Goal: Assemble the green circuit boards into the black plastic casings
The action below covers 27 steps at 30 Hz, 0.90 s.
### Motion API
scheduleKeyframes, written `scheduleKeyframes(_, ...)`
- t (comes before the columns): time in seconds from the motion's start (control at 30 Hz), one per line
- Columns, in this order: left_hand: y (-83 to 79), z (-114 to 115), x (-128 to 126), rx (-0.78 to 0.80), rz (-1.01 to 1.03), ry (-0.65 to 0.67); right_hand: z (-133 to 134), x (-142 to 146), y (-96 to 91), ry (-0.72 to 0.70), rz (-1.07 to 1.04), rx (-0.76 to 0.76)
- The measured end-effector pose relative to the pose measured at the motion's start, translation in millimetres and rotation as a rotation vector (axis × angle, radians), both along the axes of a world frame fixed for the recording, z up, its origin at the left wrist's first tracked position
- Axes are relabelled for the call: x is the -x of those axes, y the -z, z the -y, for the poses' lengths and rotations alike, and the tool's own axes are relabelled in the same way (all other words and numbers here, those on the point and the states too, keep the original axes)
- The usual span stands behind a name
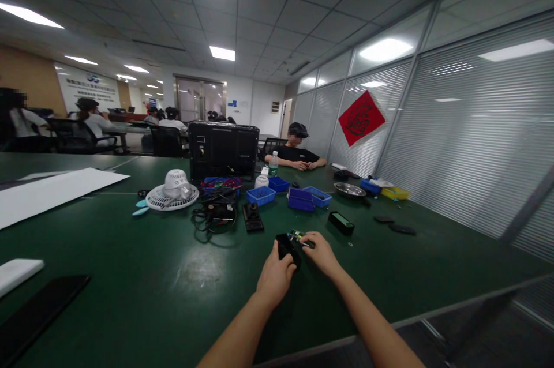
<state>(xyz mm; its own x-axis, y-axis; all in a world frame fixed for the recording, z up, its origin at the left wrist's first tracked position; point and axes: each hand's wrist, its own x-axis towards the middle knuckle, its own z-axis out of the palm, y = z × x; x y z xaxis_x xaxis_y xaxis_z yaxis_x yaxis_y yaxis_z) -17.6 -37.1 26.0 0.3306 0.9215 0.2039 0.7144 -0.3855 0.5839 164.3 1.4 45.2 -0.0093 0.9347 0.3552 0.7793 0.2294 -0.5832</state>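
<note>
My left hand (277,273) is closed around a black plastic case (287,249), held tilted just above or on the green table. Beside it, my right hand (321,252) pinches a small circuit board (296,234) with green and yellowish parts, close to the far end of the case. A bit of blue shows where board and case meet. Fingers partly cover the board, and whether it is joined to the case I cannot tell. A similar black case (341,222) with a green face lies just beyond my right hand.
Beyond my hands are blue trays (301,199), a black stand-like device (253,218), cables with an adapter (216,212) and a white fan (172,195). A metal bowl (348,190) and dark flat pieces (402,229) lie to the right. Another person (298,151) sits across the table.
</note>
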Motion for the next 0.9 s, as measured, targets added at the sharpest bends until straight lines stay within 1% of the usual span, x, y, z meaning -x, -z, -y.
scheduleKeyframes(0.07,-0.2,0,0,-0.010,0.013,0.000,8,3,3.5,0.003,0.233,-0.104)
scheduleKeyframes(0.1,-0.1,0,0,-0.012,0.015,0.000,11,5,5.4,-0.015,0.317,-0.139)
scheduleKeyframes(0.17,0.0,0,0,-0.011,0.012,0.004,16,7,8.5,-0.037,0.397,-0.196)
scheduleKeyframes(0.2,0.0,0,0,-0.009,0.012,0.004,16,8,9.5,-0.008,0.395,-0.215)
scheduleKeyframes(0.27,-0.2,1,-1,-0.002,0.013,0.000,13,8,9.7,0.127,0.350,-0.209)
scheduleKeyframes(0.33,-0.7,1,-1,0.003,0.009,-0.008,7,9,8.3,0.258,0.328,-0.109)
scheduleKeyframes(0.37,-0.9,1,0,0.005,0.004,-0.009,4,10,7.3,0.290,0.337,-0.037)
scheduleKeyframes(0.47,-1.0,1,0,-0.006,0.000,0.000,-3,13,2.8,0.278,0.398,0.131)
scheduleKeyframes(0.53,-0.6,1,1,-0.018,0.015,0.002,-5,16,-2.7,0.280,0.400,0.189)
scheduleKeyframes(0.6,0.0,1,0,-0.017,0.031,-0.004,-4,20,-11.2,0.313,0.348,0.231)
scheduleKeyframes(0.7,1.2,0,0,0.007,0.065,-0.029,1,30,-26.3,0.361,0.209,0.212)
scheduleKeyframes(0.77,3.0,-1,-1,0.015,0.108,-0.056,6,39,-33.9,0.354,0.133,0.169)
scheduleKeyframes(0.83,5.4,-4,-1,0.003,0.159,-0.072,11,48,-37.0,0.326,0.120,0.131)
scheduleKeyframes(0.9,7.7,-6,-2,-0.014,0.203,-0.072,16,57,-35.5,0.278,0.173,0.090)
